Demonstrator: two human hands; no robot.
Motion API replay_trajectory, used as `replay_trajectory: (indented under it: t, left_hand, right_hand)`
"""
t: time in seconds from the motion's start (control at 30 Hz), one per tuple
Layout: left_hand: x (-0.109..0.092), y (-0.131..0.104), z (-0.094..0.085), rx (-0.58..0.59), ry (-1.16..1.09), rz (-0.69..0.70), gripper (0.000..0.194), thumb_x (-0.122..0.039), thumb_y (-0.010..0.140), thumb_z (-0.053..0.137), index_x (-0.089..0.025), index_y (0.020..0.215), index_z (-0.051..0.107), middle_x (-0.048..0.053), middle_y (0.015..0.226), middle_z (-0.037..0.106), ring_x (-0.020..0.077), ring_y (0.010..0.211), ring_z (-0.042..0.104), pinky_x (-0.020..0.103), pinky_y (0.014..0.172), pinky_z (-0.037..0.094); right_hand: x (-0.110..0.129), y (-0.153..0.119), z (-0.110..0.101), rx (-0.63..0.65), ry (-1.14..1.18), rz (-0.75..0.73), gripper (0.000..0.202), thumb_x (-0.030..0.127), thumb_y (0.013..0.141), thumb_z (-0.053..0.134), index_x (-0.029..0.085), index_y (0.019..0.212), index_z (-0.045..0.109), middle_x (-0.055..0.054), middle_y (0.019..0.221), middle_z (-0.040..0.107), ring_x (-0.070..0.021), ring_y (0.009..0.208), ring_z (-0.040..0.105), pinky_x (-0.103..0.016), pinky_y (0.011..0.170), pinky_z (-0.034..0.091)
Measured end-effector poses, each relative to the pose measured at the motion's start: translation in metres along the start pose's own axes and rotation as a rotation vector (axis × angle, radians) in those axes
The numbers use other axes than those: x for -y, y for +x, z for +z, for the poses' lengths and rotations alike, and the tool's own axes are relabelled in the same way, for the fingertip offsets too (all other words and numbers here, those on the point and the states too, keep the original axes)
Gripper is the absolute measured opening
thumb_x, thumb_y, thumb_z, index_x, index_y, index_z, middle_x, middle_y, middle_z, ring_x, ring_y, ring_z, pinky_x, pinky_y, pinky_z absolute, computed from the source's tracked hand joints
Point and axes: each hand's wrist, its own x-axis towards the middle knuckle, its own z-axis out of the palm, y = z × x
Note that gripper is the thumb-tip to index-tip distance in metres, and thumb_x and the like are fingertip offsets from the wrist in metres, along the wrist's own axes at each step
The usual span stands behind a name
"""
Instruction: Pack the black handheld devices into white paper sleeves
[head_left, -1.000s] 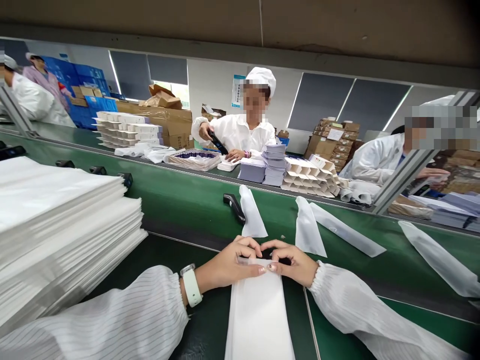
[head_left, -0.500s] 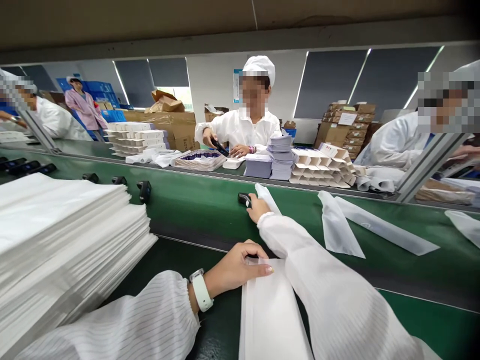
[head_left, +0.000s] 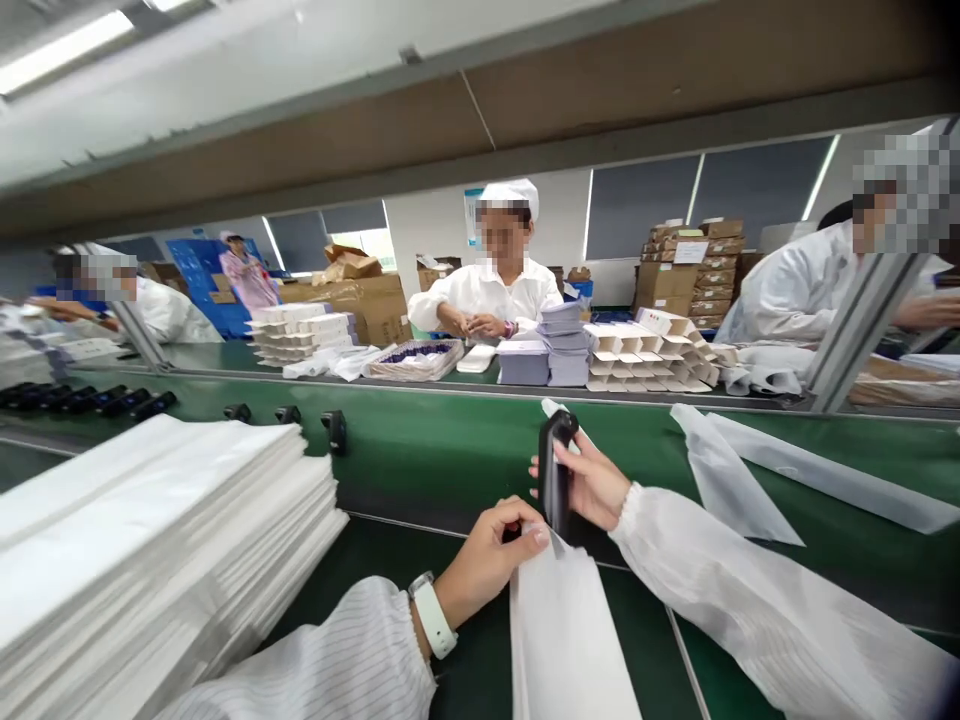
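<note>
My right hand (head_left: 592,480) holds a black handheld device (head_left: 556,470) upright above the near edge of the green belt. Just left of it, my left hand (head_left: 499,550) pinches the top end of a white translucent sleeve (head_left: 566,630), which lies lengthwise toward me on the dark green surface. The device's lower end is close to the sleeve's top; whether they touch I cannot tell. A tall stack of white sleeves (head_left: 172,520) stands to the left of my left hand.
Several black devices (head_left: 334,432) rest on the green belt (head_left: 435,440). Loose translucent sleeves (head_left: 735,480) lie at its right. Across it a person (head_left: 487,300) works behind purple boxes (head_left: 566,345) and white cartons (head_left: 645,350). A metal post (head_left: 866,330) stands at right.
My right hand has lifted the black device from the belt and brought it nearer, beside my left hand. The camera view has tilted up and shifted left.
</note>
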Motion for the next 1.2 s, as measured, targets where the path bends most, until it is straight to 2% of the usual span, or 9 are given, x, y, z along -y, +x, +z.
replay_trajectory:
  t: [0.07, 0.13, 0.27, 0.37, 0.6, 0.87, 0.97, 1.07, 1.2]
  left_hand:
    - [-0.002, -0.001, 0.001, -0.021, -0.032, -0.002, 0.023, -0.035, 0.07, 0.057, -0.012, 0.067, 0.056, 0.0, 0.068, 0.043, 0.0114, 0.065, 0.04, 0.021, 0.061, 0.031]
    - [-0.004, -0.001, 0.003, -0.015, -0.019, 0.005, 0.024, -0.036, 0.069, 0.058, -0.012, 0.067, 0.057, 0.001, 0.068, 0.044, 0.0122, 0.067, 0.041, 0.022, 0.063, 0.031]
    - [-0.013, -0.004, 0.01, 0.034, 0.114, 0.012, 0.021, -0.036, 0.069, 0.059, -0.015, 0.069, 0.061, 0.001, 0.066, 0.045, 0.0142, 0.074, 0.04, 0.025, 0.072, 0.029]
    - [-0.021, -0.006, 0.015, 0.095, 0.183, -0.019, 0.019, -0.036, 0.069, 0.059, -0.018, 0.073, 0.062, 0.0, 0.067, 0.044, 0.015, 0.077, 0.039, 0.025, 0.074, 0.028]
    - [-0.029, -0.005, 0.013, 0.122, 0.235, -0.007, 0.023, -0.039, 0.073, 0.053, -0.017, 0.073, 0.06, 0.001, 0.069, 0.043, 0.0156, 0.079, 0.038, 0.025, 0.074, 0.029]
    - [-0.027, -0.002, 0.012, 0.118, 0.248, -0.025, 0.023, -0.038, 0.076, 0.049, -0.017, 0.072, 0.058, 0.001, 0.071, 0.046, 0.017, 0.083, 0.039, 0.028, 0.08, 0.026]
    - [-0.027, -0.003, 0.012, 0.11, 0.266, -0.037, 0.022, -0.037, 0.076, 0.049, -0.018, 0.072, 0.057, 0.001, 0.073, 0.048, 0.0173, 0.084, 0.039, 0.029, 0.082, 0.024]
    - [-0.026, -0.003, 0.013, 0.117, 0.289, -0.046, 0.021, -0.037, 0.075, 0.051, -0.017, 0.071, 0.056, 0.002, 0.072, 0.046, 0.0173, 0.083, 0.039, 0.028, 0.08, 0.025]
    - [-0.026, -0.004, 0.013, 0.117, 0.281, -0.061, 0.02, -0.036, 0.071, 0.056, -0.016, 0.067, 0.053, 0.001, 0.072, 0.043, 0.0153, 0.078, 0.039, 0.025, 0.074, 0.029]
  right_hand:
    - [-0.007, -0.004, 0.007, -0.02, 0.01, 0.033, 0.036, 0.033, 0.07, 0.056, 0.027, 0.1, 0.036, 0.0, 0.073, 0.059, -0.0177, 0.074, 0.06, -0.04, 0.067, 0.048]
    - [-0.007, -0.007, 0.012, -0.048, 0.002, 0.0, 0.033, 0.034, 0.07, 0.057, 0.024, 0.096, 0.039, -0.001, 0.071, 0.059, -0.0176, 0.074, 0.06, -0.039, 0.069, 0.048]
    - [0.012, -0.009, 0.012, -0.163, 0.007, -0.148, 0.028, 0.03, 0.068, 0.06, 0.022, 0.088, 0.042, -0.001, 0.071, 0.059, -0.0169, 0.074, 0.06, -0.037, 0.071, 0.048]
    - [0.024, -0.01, 0.01, -0.23, 0.019, -0.203, 0.028, 0.029, 0.067, 0.061, 0.022, 0.086, 0.042, 0.0, 0.071, 0.059, -0.0168, 0.074, 0.059, -0.037, 0.071, 0.049]
    - [0.024, -0.014, 0.009, -0.204, -0.012, -0.12, 0.032, 0.032, 0.066, 0.061, 0.024, 0.089, 0.04, 0.003, 0.064, 0.056, -0.0166, 0.069, 0.06, -0.041, 0.065, 0.05]
    - [0.014, -0.014, 0.014, -0.172, -0.012, -0.081, 0.031, 0.034, 0.066, 0.06, 0.023, 0.086, 0.038, 0.003, 0.061, 0.054, -0.0152, 0.066, 0.059, -0.038, 0.063, 0.05]
    - [0.02, -0.016, 0.015, -0.213, -0.008, -0.172, 0.032, 0.035, 0.066, 0.06, 0.023, 0.086, 0.038, 0.003, 0.063, 0.053, -0.0155, 0.067, 0.059, -0.038, 0.063, 0.051]
    - [0.035, -0.015, 0.01, -0.291, 0.016, -0.293, 0.033, 0.035, 0.065, 0.061, 0.024, 0.086, 0.038, 0.004, 0.064, 0.053, -0.0166, 0.069, 0.059, -0.039, 0.062, 0.051]
    - [0.049, -0.015, 0.002, -0.328, 0.031, -0.343, 0.033, 0.033, 0.064, 0.062, 0.024, 0.085, 0.038, 0.004, 0.064, 0.053, -0.0167, 0.07, 0.059, -0.039, 0.063, 0.051]
